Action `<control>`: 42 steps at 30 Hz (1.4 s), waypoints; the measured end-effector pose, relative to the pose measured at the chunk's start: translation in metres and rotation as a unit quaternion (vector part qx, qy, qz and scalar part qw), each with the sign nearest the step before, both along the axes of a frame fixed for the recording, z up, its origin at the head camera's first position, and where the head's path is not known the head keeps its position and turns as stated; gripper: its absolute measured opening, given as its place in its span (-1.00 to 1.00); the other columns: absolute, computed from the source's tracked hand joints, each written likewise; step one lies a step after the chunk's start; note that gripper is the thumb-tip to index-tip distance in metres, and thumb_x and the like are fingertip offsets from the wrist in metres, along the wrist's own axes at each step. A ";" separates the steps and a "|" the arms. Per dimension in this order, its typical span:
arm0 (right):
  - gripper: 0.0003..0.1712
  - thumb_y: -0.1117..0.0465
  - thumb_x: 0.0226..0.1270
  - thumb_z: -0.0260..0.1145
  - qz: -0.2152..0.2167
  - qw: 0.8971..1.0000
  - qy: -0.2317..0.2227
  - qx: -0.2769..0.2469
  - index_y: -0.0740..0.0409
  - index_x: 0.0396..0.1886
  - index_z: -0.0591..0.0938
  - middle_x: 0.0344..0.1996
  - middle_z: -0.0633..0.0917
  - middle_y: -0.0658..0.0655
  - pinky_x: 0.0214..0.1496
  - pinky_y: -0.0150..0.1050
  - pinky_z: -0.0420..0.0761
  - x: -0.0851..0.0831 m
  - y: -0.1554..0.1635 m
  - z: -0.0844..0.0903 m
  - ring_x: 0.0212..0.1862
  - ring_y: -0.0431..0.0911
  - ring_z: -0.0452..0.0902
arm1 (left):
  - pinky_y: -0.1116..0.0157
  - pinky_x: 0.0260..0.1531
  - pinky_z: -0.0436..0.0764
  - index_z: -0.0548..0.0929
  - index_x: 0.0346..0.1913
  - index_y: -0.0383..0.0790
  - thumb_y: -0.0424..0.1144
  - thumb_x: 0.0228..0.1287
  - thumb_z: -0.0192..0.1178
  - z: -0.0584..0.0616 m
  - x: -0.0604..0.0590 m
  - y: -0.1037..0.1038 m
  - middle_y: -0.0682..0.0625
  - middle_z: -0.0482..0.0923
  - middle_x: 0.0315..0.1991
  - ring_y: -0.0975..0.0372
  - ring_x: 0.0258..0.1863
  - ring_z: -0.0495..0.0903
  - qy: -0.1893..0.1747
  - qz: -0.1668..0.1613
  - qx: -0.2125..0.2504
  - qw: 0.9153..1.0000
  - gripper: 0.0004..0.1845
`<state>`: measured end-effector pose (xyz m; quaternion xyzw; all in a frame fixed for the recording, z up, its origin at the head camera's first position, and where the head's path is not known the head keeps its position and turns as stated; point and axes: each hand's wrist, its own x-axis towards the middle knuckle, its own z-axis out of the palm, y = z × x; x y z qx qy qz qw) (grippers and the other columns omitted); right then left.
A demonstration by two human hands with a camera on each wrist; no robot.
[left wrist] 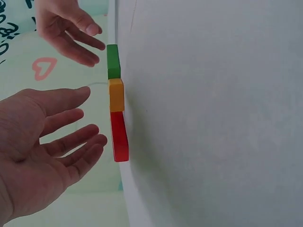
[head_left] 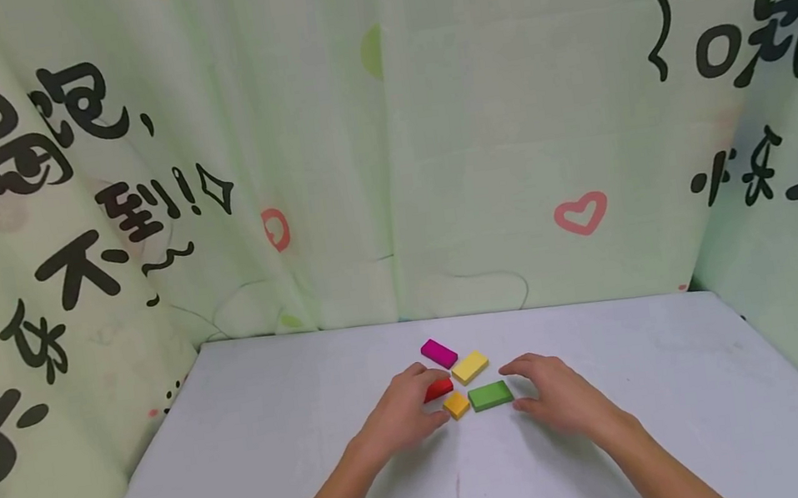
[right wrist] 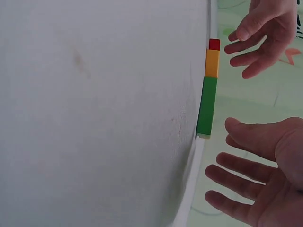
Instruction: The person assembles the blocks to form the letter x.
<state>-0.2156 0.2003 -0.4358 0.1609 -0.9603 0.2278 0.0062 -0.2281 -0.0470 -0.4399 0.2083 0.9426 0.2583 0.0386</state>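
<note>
Several small coloured blocks lie close together on the white table. My left hand (head_left: 408,410) hovers beside the red block (head_left: 438,390) and the orange block (head_left: 457,405), fingers relaxed and apart, partly covering the red one from the head camera. To the right, my right hand (head_left: 562,396) is held with loose, spread fingers beside the green block (head_left: 490,396), gripping nothing. Behind these lie a yellow block (head_left: 471,367) and a magenta block (head_left: 439,353). Seen from the left wrist, green (left wrist: 113,61), orange (left wrist: 116,95) and red blocks (left wrist: 120,137) appear in a row.
The white table (head_left: 279,433) extends around the blocks, its far edge meeting a pale green curtain (head_left: 474,130) with printed characters and hearts. Similar curtain panels stand at the left and right sides.
</note>
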 end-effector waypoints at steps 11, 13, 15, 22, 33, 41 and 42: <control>-0.53 0.31 0.06 0.48 0.008 1.000 -0.009 -0.003 0.13 0.03 0.64 0.00 0.64 0.04 0.12 0.02 0.52 -0.007 -0.004 0.001 0.05 0.01 0.55 | 0.50 -0.30 0.55 0.62 0.11 -0.07 -0.22 0.05 0.44 -0.006 -0.010 0.012 0.08 0.53 -0.19 0.26 -0.19 0.49 -0.025 -0.029 0.023 0.999 -0.51; -0.54 0.31 0.05 0.48 0.006 1.000 -0.014 -0.002 0.12 0.02 0.65 -0.01 0.64 0.03 0.11 0.01 0.54 -0.008 -0.005 0.001 0.03 0.00 0.55 | 0.51 -0.31 0.54 0.63 0.09 -0.09 -0.23 0.04 0.44 -0.006 -0.011 0.014 0.07 0.54 -0.22 0.26 -0.21 0.49 -0.025 -0.032 0.022 0.999 -0.52; -0.54 0.31 0.05 0.48 0.004 1.000 -0.017 -0.001 0.11 0.01 0.65 -0.02 0.64 0.02 0.10 0.00 0.54 -0.009 -0.005 0.000 0.02 -0.01 0.55 | 0.51 -0.31 0.54 0.64 0.08 -0.11 -0.24 0.03 0.45 -0.006 -0.010 0.017 0.06 0.54 -0.23 0.26 -0.22 0.49 -0.024 -0.034 0.018 0.999 -0.52; -0.55 0.33 0.04 0.48 0.014 1.000 -0.015 0.000 0.12 0.00 0.65 -0.04 0.65 0.03 0.07 -0.01 0.55 -0.012 -0.006 0.000 -0.02 0.00 0.56 | 0.52 -0.30 0.55 0.64 0.11 -0.09 -0.22 0.02 0.46 -0.004 -0.009 0.022 0.08 0.56 -0.24 0.33 -0.25 0.44 -0.023 -0.025 -0.011 0.999 -0.50; -0.55 0.36 0.04 0.47 0.032 0.999 -0.014 -0.003 0.13 0.00 0.65 -0.04 0.66 0.04 0.06 -0.02 0.55 -0.014 -0.007 0.002 -0.03 0.01 0.56 | 0.49 -0.25 0.58 0.65 0.09 -0.08 -0.24 0.01 0.47 -0.007 -0.011 0.029 0.05 0.58 -0.18 0.30 -0.17 0.45 -0.030 -0.020 -0.028 0.999 -0.50; -0.55 0.37 0.02 0.48 0.040 0.999 -0.025 -0.003 0.12 -0.02 0.66 -0.05 0.65 0.04 0.03 -0.04 0.57 -0.019 -0.006 0.001 -0.04 0.00 0.56 | 0.46 -0.21 0.59 0.67 0.03 -0.11 -0.29 0.03 0.45 -0.006 -0.011 0.032 0.04 0.56 -0.20 0.28 -0.16 0.45 -0.030 -0.015 -0.030 0.999 -0.58; -0.56 0.38 0.02 0.48 0.041 0.999 -0.025 -0.004 0.12 -0.03 0.66 -0.05 0.65 0.03 0.03 -0.04 0.57 -0.020 -0.006 0.001 -0.04 0.00 0.56 | 0.46 -0.21 0.59 0.67 0.02 -0.11 -0.29 0.03 0.45 -0.007 -0.011 0.032 0.04 0.55 -0.21 0.28 -0.15 0.45 -0.029 -0.014 -0.032 0.999 -0.59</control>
